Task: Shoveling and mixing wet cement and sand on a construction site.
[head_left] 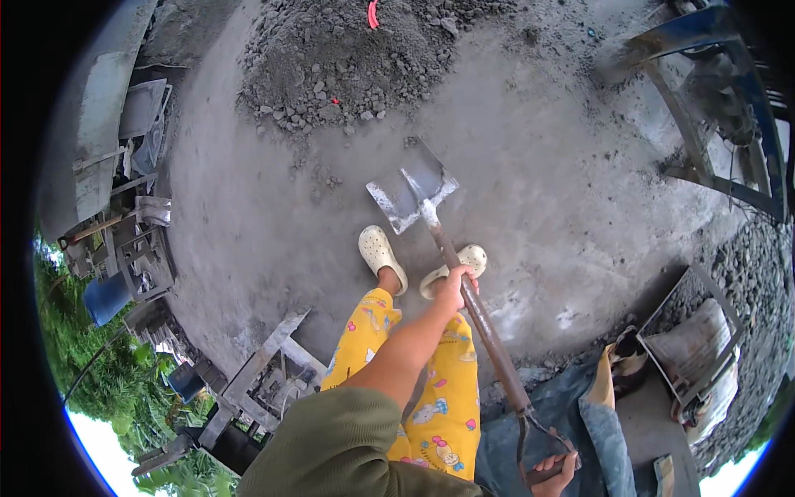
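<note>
My left hand [460, 286] grips the rusty shaft of a shovel [480, 319] about halfway down. My right hand [553, 472] is closed on the D-shaped grip at its upper end, near the lower edge of the picture. The grey metal blade [414, 192] is empty and hovers at or just above the concrete floor [538, 190], in front of my two feet in cream clogs [381, 253]. A large pile of grey gravel and sand mix [348, 58] lies a short way beyond the blade. I wear yellow patterned trousers and an olive sleeve.
A blue metal machine frame [712, 83] stands at the upper right. Sacks in a metal frame [696, 348] and loose gravel [758, 265] lie to the right. Metal moulds and scrap [141, 240], a blue bucket [103, 298] and wooden planks [265, 356] line the left side.
</note>
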Tool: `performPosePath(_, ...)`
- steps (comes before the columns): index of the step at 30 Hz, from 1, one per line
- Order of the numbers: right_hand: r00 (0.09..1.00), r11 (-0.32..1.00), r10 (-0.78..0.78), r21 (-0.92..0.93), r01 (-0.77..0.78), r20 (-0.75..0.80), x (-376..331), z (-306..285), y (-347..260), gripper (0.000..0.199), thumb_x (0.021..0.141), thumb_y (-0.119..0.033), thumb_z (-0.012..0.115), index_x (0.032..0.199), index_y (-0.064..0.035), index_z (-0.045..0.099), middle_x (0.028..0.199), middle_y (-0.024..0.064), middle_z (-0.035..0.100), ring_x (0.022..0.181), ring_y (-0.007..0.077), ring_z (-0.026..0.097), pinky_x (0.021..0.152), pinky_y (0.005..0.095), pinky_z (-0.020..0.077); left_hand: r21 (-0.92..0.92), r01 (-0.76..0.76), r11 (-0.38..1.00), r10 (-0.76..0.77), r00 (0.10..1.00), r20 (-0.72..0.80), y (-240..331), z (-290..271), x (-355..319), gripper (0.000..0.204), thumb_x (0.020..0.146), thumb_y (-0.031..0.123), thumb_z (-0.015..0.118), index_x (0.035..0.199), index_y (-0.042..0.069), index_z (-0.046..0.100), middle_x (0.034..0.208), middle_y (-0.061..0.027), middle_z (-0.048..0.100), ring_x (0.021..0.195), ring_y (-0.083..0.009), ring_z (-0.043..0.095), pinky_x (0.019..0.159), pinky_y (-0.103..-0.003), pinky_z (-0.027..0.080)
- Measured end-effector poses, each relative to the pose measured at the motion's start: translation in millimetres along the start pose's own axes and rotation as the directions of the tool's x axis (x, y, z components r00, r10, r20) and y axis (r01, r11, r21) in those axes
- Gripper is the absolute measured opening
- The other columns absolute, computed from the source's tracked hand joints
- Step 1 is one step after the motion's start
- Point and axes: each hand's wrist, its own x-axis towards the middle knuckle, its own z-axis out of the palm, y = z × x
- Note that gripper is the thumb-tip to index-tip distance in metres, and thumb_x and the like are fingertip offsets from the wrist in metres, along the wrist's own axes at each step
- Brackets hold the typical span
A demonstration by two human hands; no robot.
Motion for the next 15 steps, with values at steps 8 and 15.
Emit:
performPosePath(8, 0.941, 0.969, 0.224, 0.048, -0.244, 0.255, 7, 194, 33, 0.03, 0.076, -0.034, 0.053, 0.065, -0.0087, 0.041, 0.05, 0.0069, 0.042, 0.044, 0.0193, 0.044, 0.044, 0.0326, 0.0418, -0.039, -0.219, 0.975, 0.221, 0.972, 0.084, 146, 22, -42, 0.018, 0.067, 0.018, 0.061, 0.061, 0.011, 0.045, 0.056, -0.0023, 0.048, 0.051, -0.0156, 0.049, 0.05, -0.031, 0.042)
performPosePath(15, 0.942, 0.969, 0.239, -0.003, -0.245, 0.237, -49, 227, 8, 0.031, 0.074, -0.038, 0.052, 0.065, -0.011, 0.04, 0.048, 0.0054, 0.04, 0.042, 0.0196, 0.043, 0.044, 0.0328, 0.0404, 0.159, -0.113, 0.981, 0.118, 0.993, -0.017, 184, 39, -77, 0.015, 0.066, 0.013, 0.057, 0.061, 0.009, 0.044, 0.055, -0.0025, 0.045, 0.048, -0.0165, 0.046, 0.048, -0.032, 0.041)
